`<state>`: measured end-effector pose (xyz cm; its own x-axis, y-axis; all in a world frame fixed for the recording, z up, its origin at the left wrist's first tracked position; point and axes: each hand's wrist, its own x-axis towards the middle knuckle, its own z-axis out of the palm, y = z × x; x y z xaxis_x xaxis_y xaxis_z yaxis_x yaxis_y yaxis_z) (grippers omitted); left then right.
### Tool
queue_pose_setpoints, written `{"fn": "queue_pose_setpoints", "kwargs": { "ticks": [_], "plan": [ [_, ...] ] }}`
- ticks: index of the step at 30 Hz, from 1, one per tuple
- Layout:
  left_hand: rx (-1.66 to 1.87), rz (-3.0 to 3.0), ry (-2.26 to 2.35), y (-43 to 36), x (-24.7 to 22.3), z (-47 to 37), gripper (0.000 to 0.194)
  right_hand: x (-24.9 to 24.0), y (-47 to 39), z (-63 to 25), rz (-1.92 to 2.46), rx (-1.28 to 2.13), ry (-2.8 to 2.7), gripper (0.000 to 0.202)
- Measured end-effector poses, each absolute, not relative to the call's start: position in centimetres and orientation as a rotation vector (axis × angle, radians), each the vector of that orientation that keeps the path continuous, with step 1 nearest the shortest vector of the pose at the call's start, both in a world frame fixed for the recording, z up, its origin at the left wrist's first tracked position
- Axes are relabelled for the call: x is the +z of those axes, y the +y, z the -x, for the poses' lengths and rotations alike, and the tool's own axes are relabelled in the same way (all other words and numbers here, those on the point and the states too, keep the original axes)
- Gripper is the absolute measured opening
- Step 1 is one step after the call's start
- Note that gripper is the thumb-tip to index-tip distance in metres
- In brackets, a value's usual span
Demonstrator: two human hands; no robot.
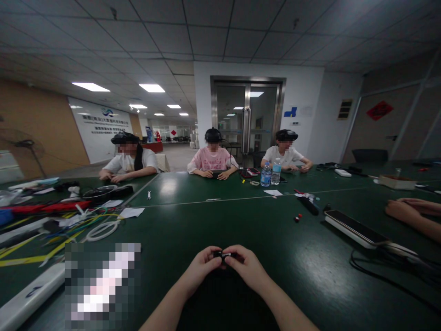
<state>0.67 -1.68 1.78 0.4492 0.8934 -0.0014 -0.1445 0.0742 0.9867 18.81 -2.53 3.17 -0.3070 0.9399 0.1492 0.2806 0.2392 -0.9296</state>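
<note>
Both my hands meet just above the near side of the green table (206, 220). My left hand (203, 266) pinches one end of a small black piece with a silvery part (223, 255) between thumb and fingers. The other end sits in the pinch of my right hand (246, 264). Whether this is one piece or two joined pieces I cannot make out; the fingertips hide much of it. Both forearms come in from the bottom edge.
Cables (103, 230) and other clutter lie at the left, by a white bar (31, 294). A dark-topped flat device (356, 227) with black leads is at the right, near another person's hands (406, 209). Two water bottles (270, 174) stand across the table, where three people sit.
</note>
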Motion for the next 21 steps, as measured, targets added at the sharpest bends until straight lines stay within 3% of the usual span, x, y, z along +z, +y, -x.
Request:
{"fn": "queue_pose_setpoints", "kwargs": {
  "ticks": [21],
  "plan": [
    [0.916,-1.213,0.730,-1.1,0.5,-0.3,0.036,3.4,-2.6,-18.8,1.087,1.146,-1.757,0.020]
  ]
}}
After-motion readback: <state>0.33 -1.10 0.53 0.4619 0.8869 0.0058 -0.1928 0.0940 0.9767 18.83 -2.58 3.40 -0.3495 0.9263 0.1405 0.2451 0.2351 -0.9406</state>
